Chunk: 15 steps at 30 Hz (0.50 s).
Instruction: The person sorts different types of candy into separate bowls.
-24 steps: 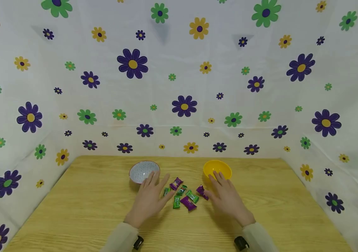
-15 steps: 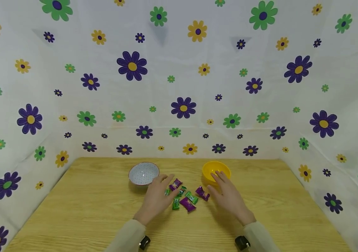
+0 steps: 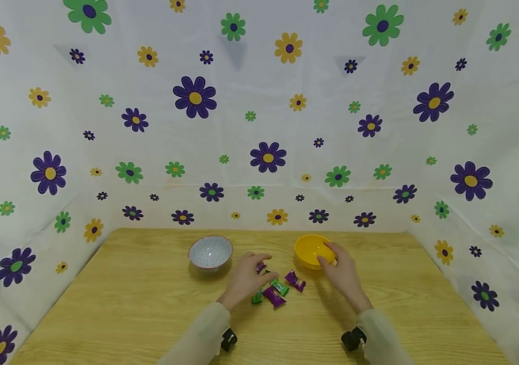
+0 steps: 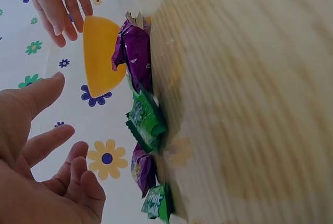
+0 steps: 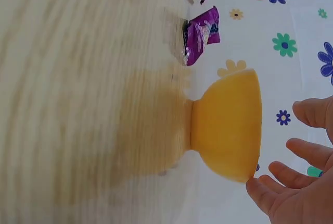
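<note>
Over the wrapped candies my left hand hovers, thumb and fingers apart with nothing between them. Several candies lie loose on the table, among them a purple one, a green one and another purple one; some are partly hidden behind the hand. My right hand is at the right side of the yellow bowl, its thumb on the near side. In the right wrist view the fingers reach the bowl's rim, one apparently touching it, uncurled. The bowl stands upright.
A grey patterned bowl with a red rim stands back left of the candies on the wooden table. A white cloth printed with flowers rises behind the table and along both sides.
My left hand has moved right, from beside the patterned bowl to above the candies. My right hand has shifted from in front of the yellow bowl to its right side.
</note>
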Each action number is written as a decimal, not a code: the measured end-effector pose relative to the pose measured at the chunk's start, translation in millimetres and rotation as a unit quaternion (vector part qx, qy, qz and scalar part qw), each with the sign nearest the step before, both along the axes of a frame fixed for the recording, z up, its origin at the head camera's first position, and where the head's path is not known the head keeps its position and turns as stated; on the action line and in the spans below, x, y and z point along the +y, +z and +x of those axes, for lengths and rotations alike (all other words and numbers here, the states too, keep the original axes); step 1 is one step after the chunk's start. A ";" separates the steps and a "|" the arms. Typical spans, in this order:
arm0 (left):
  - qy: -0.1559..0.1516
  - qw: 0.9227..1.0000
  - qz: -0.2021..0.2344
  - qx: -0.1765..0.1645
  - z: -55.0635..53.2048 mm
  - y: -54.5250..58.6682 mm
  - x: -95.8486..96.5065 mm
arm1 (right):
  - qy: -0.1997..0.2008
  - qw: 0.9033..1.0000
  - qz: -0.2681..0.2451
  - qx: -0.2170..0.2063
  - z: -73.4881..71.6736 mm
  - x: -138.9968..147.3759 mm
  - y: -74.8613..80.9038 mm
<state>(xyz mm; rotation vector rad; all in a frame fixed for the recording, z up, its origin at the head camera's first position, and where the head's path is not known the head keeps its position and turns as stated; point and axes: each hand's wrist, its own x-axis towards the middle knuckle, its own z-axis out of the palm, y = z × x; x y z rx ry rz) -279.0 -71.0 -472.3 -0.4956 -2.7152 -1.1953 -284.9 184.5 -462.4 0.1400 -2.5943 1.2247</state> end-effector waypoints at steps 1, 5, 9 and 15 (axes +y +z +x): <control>-0.002 1.000 0.000 -0.006 -1.8 -0.2 2.4 | -0.004 1.000 -0.008 -0.005 -1.1 1.5 0.9; -0.017 1.000 0.010 -0.023 -6.6 -1.9 10.8 | -0.014 0.998 -0.048 -0.027 -5.4 6.7 0.7; -0.041 0.999 0.020 -0.028 -9.0 -4.3 17.0 | -0.028 0.991 -0.103 -0.078 -11.0 10.9 -3.4; -0.042 0.997 0.026 -0.055 -13.3 -8.8 22.5 | -0.027 0.965 -0.209 -0.157 -22.9 13.0 -10.6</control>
